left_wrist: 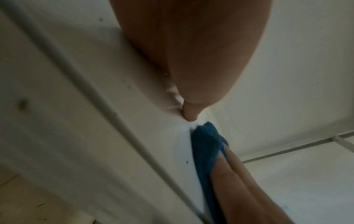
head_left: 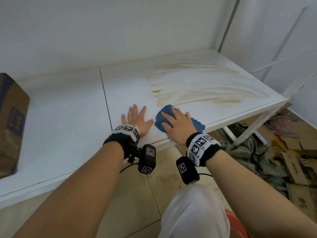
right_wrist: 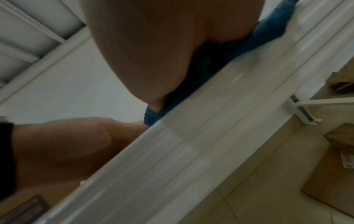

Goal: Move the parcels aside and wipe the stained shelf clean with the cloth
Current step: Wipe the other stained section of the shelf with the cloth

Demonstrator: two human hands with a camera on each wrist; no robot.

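At far left a brown cardboard parcel (head_left: 12,124) with dark printed panels stands on the flat white shelf board (head_left: 65,121). Right of a thin dark seam, the left hand (head_left: 137,120) lies palm-down, fingers straight and spread on the smooth board. Just beside it, the right hand (head_left: 178,125) presses flat, fingers extended, on a crumpled blue terry cloth (head_left: 163,117) at the front edge. Beyond, streaky brown smears (head_left: 202,93) fan rightward.

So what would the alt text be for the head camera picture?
A person's right hand presses a blue cloth flat on a white shelf, just below brown smeared stains. The left hand lies flat beside it, and a cardboard parcel sits far left.
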